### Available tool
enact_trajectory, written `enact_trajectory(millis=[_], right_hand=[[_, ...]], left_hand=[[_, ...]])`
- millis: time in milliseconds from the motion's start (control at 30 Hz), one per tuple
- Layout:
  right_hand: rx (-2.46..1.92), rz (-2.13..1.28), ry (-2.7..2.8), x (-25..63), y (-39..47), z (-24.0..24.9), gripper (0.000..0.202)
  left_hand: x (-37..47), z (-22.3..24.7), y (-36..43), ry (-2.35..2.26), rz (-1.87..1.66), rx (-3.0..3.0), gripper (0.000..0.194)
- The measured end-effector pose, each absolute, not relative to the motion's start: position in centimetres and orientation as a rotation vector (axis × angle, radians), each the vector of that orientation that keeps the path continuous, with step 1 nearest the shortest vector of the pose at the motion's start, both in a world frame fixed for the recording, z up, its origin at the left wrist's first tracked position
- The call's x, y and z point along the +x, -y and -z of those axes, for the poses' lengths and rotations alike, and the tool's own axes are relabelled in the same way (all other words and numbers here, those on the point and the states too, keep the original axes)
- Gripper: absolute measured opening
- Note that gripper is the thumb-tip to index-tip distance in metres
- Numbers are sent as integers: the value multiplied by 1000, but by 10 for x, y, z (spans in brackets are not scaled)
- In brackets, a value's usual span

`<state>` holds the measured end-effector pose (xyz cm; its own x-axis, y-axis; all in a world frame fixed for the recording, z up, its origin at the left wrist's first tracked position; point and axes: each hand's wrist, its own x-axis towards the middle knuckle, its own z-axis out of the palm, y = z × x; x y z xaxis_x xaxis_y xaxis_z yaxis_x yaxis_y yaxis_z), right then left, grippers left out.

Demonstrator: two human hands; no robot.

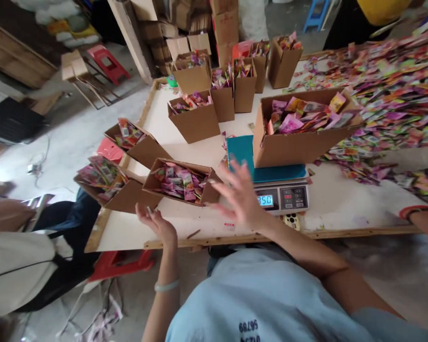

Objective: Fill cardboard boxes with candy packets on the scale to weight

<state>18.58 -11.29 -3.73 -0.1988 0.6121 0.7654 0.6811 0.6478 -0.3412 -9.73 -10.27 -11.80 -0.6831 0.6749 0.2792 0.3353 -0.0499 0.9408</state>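
Left hand loosely open, right hand spread wide, both empty. Box of packets just ahead, between them; right-hand contact unclear. Scale right of right hand. Bare table between hands; near edge under forearms.

The flat teal-topped electronic scale has a dark grey keypad with one red key and a display glowing light blue. The rectangular brown cardboard carton on the scale holds flat packets in pink, purple and orange. Left of the scale, the open cardboard box is plain brown, its packets mostly pink-purple. Right of the scale, the packet heap is speckled pink, green and yellow. The tabletop beneath the scale is white.
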Motion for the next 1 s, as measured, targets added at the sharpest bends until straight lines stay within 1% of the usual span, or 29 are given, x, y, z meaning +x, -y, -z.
enact_trajectory(millis=[67,100,167,200,233,300,367,433,500,633,733,833,900,1000], right_hand=[[-975,282,1614,253,117,13,38],[-941,410,1449,288,119,5,36],[-904,593,1208,355,122,1,28],[-931,632,1125,384,122,6,26],[-998,624,1063,408,122,15,29],[-1170,520,954,439,120,38,46],[-1291,366,854,452,117,61,56],[-1340,275,832,454,113,74,57],[-1355,261,861,454,109,78,54],[-1353,182,880,460,101,75,53],[-1387,129,840,464,96,85,57],[-1305,194,845,465,92,90,60],[-1215,273,877,464,88,77,56],[-1145,384,1154,456,77,20,36]], left_hand=[[-81,99,109,-1973,-1897,1283,91],[-69,89,111,-1958,-1964,1382,88],[-40,69,113,-1848,-2092,1523,77],[-24,61,112,-1751,-2148,1578,71],[-6,55,109,-1628,-2185,1621,66],[28,49,100,-1358,-2166,1667,58],[59,47,87,-1165,-2040,1693,53],[82,49,73,-1109,-1903,1691,52],[97,50,61,-1116,-1813,1683,56],[107,50,48,-1111,-1745,1663,62],[105,54,47,-1102,-1724,1654,58],[101,59,47,-1071,-1738,1650,52],[101,59,44,-1052,-1744,1654,51],[115,47,32,-1020,-1752,1675,51]])
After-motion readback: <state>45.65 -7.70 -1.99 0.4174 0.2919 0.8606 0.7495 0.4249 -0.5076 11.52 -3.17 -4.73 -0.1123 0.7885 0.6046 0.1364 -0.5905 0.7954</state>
